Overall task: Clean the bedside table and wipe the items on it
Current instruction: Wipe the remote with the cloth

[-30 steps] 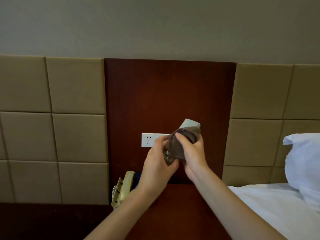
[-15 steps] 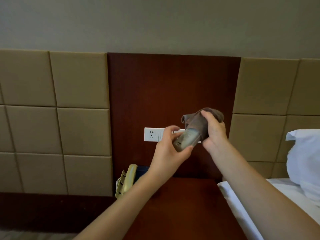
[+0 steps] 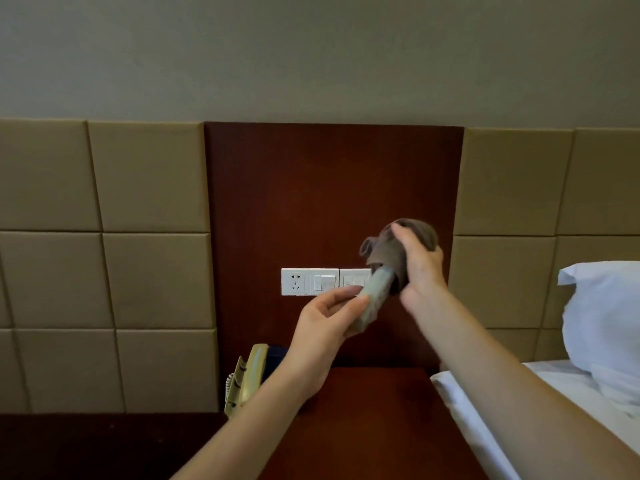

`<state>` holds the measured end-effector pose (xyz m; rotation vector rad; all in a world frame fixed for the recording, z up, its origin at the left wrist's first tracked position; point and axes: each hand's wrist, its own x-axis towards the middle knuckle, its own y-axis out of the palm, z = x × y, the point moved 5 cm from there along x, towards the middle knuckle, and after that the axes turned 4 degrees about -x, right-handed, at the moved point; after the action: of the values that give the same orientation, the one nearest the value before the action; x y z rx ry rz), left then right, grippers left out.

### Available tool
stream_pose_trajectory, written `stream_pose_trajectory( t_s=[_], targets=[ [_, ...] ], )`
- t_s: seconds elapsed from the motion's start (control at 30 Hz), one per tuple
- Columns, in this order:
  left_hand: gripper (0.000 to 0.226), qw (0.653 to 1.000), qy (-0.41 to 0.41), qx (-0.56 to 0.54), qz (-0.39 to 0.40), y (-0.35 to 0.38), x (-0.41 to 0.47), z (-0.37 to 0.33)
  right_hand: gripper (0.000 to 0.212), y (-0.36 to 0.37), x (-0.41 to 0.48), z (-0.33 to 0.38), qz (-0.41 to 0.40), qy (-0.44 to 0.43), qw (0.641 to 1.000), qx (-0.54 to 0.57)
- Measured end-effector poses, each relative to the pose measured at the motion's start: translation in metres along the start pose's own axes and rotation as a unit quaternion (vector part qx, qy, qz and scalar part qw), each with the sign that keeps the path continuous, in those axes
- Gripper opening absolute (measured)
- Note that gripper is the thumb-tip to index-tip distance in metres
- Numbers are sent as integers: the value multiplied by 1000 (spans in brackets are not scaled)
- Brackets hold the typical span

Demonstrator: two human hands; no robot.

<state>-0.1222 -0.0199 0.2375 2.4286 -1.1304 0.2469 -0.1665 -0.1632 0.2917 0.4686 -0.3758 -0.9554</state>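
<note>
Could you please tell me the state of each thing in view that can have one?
Remote control: held in the air, tilted, upper end inside the cloth.
Cloth: bunched round the remote's upper end.
Left hand: pinches the remote's lower end.
Right hand: grips the cloth.
Telephone: handset on its cradle, untouched.
Wall socket: nothing plugged in.

A plain grey-green painted wall [image 3: 311, 57] rose above tan padded square panels [image 3: 149, 174]; between them stood a dark reddish wooden back panel [image 3: 332, 188], bearing a white wall socket [image 3: 295, 281] beside white switch plates [image 3: 324, 281]; at right a white pillow [image 3: 602, 317] lay on a white bed sheet [image 3: 502, 427].
</note>
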Motion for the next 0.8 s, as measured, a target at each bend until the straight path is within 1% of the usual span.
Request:
stream_pose_trajectory(
  t_s=[0.07, 0.13, 0.27, 0.37, 0.43, 0.53, 0.67, 0.73, 0.8],
  targets=[
    [41, 999, -21, -31, 4, 1, -1, 2, 86, -1, 3, 11, -9, -10, 1000, -3],
    [45, 997, -32, -66, -1, -1, 1, 0, 86, -1, -1, 12, -1, -31, 999, -20],
    [33, 991, -62, -116, -18, 0, 9, 0, 88, 2, -19, -11, 53, -31, 996, -70],
    [31, 977, -104, -185, -29, 2, 9, 5, 80, 5, -31, -27, 75, -73, 988, -115],
    [34, 975, -122, -185, -8, 4, 5, 7, 81, 4, -29, -26, 66, -100, 986, -117],
    [35, 979, -115, -164, 33, 6, 2, 4, 81, 1, -21, -17, 37, -127, 985, -111],
    [32, 979, -94, -181, 20, 5, 7, 0, 85, 3, -32, -26, 84, -144, 975, -146],
    [33, 982, -87, -164, 23, 6, 10, -1, 90, 1, -43, -40, 107, -145, 972, -152],
    [34, 984, -86, -153, 28, 8, 8, -2, 92, -3, -52, -50, 110, -162, 968, -156]
  ],
)
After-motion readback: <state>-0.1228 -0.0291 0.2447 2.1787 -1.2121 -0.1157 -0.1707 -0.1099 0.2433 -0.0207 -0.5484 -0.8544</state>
